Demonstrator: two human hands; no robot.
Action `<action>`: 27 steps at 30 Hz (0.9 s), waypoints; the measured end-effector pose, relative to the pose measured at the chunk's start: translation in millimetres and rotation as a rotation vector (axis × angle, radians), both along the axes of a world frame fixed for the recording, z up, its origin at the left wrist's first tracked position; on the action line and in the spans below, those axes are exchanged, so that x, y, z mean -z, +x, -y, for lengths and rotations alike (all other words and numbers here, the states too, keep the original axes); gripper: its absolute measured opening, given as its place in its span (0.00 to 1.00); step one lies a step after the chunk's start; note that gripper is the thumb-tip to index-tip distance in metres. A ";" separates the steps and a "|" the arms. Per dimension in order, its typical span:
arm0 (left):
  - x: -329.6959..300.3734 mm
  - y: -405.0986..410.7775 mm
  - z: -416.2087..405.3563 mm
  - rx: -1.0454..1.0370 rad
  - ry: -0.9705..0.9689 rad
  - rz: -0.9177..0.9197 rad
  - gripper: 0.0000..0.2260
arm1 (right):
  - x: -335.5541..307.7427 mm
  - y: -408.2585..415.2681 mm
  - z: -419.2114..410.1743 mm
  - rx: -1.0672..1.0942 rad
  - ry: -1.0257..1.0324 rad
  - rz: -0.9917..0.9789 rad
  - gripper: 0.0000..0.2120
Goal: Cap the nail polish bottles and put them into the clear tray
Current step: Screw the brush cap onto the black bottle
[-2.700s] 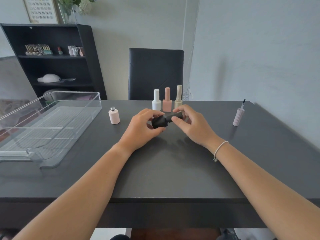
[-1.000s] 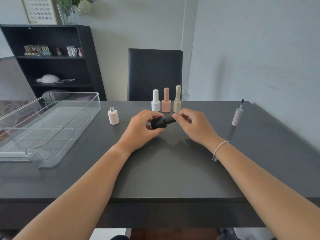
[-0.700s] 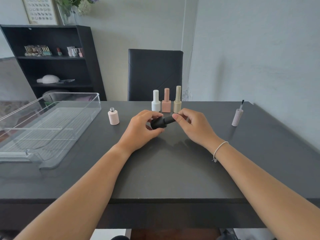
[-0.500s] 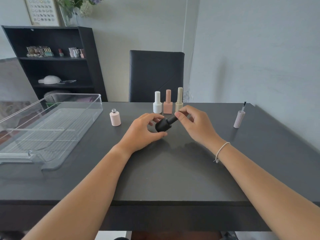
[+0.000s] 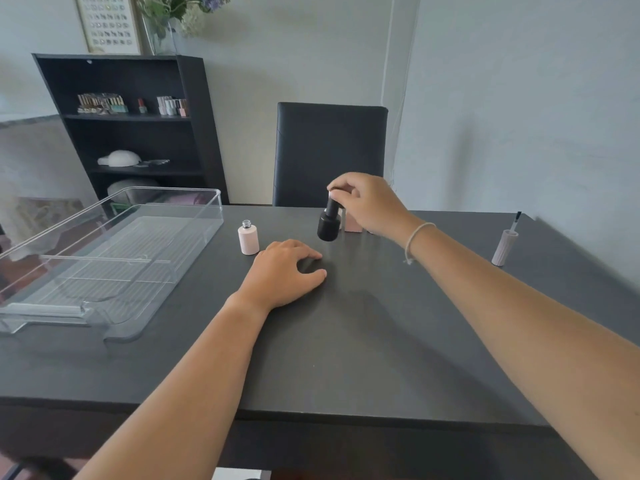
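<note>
Now my right hand point(image 5: 367, 202) pinches the black bottle point(image 5: 328, 223) upright by its cap; tray point(image 5: 145, 216) lies far left, nearer my flat, empty left hand point(image 5: 284, 271).

Soft, even daylight; wide-angle view, mostly sharp.
The dark counter point(image 5: 363, 341) carries a pale sheen near its middle and faint, diffuse shadows under the hands. Straight lines bow toward the frame edges, and the forearms swell at the bottom corners. The wall at far left looks smeared.
</note>
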State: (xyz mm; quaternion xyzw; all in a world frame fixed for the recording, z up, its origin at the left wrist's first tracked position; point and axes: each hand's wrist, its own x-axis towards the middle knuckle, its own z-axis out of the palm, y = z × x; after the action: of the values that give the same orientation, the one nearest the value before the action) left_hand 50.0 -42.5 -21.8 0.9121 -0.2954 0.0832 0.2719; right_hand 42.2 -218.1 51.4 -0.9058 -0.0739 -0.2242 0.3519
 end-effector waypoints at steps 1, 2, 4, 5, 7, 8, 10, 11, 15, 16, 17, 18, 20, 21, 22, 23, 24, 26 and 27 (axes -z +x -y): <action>0.5 0.4 0.2 -0.001 -0.006 0.002 0.15 | -1.4 6.2 -4.0 -0.002 -0.014 -0.012 0.09; 0.8 0.9 0.5 -0.002 -0.013 0.003 0.14 | -2.3 12.6 -7.9 0.000 -0.028 -0.024 0.10; 1.2 1.7 0.8 -0.006 -0.019 0.001 0.14 | -3.6 23.4 -14.8 0.021 -0.055 -0.042 0.11; 1.3 2.1 0.9 -0.008 -0.021 0.000 0.14 | -3.9 28.1 -17.6 0.035 -0.065 -0.048 0.11; 1.5 2.5 0.7 -0.012 -0.025 -0.002 0.14 | -4.0 36.2 -21.4 0.066 -0.096 -0.054 0.11; 1.6 2.7 0.7 -0.014 -0.030 -0.001 0.14 | -3.7 39.2 -22.6 0.081 -0.117 -0.054 0.11; 1.7 2.8 1.1 -0.015 -0.035 0.002 0.14 | -2.7 44.2 -24.4 0.100 -0.141 -0.051 0.12; 1.6 2.9 1.2 -0.014 -0.035 0.004 0.14 | -2.0 46.1 -25.2 0.107 -0.143 -0.052 0.12; 1.3 4.0 1.4 -0.010 -0.029 0.003 0.14 | 1.2 51.8 -26.3 0.130 -0.151 -0.076 0.12; 1.6 4.0 1.1 -0.011 -0.031 0.003 0.14 | 1.9 52.7 -26.4 0.134 -0.156 -0.080 0.12; 1.9 4.0 1.2 -0.013 -0.036 0.003 0.14 | 2.5 53.4 -26.3 0.138 -0.163 -0.082 0.12; 2.3 4.0 1.1 -0.014 -0.042 0.003 0.14 | 3.3 53.9 -26.4 0.142 -0.171 -0.081 0.12; 2.6 3.8 1.2 -0.015 -0.050 0.003 0.14 | 4.7 54.9 -25.9 0.151 -0.181 -0.077 0.12; 2.5 3.7 1.5 -0.014 -0.050 0.002 0.14 | 5.5 55.3 -25.5 0.157 -0.178 -0.076 0.12; 2.3 4.0 1.7 -0.013 -0.051 0.002 0.14 | 6.1 55.7 -24.9 0.164 -0.174 -0.075 0.12; 2.1 4.1 1.9 -0.012 -0.053 0.001 0.14 | 6.6 56.2 -24.6 0.169 -0.172 -0.073 0.12; 2.1 4.3 1.9 -0.010 -0.055 0.001 0.13 | 7.2 56.7 -24.4 0.173 -0.172 -0.069 0.12; 2.3 4.8 1.8 -0.006 -0.055 0.003 0.13 | 7.8 57.6 -24.5 0.179 -0.171 -0.061 0.12; 2.7 4.9 1.8 -0.005 -0.056 0.003 0.13 | 8.0 57.8 -24.9 0.181 -0.170 -0.058 0.12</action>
State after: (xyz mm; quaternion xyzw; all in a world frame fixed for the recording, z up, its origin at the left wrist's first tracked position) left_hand 54.9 -44.3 -24.5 0.9048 -0.2909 0.0937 0.2966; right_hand 100.0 -193.2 43.4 -0.9415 -0.0004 -0.2215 0.2540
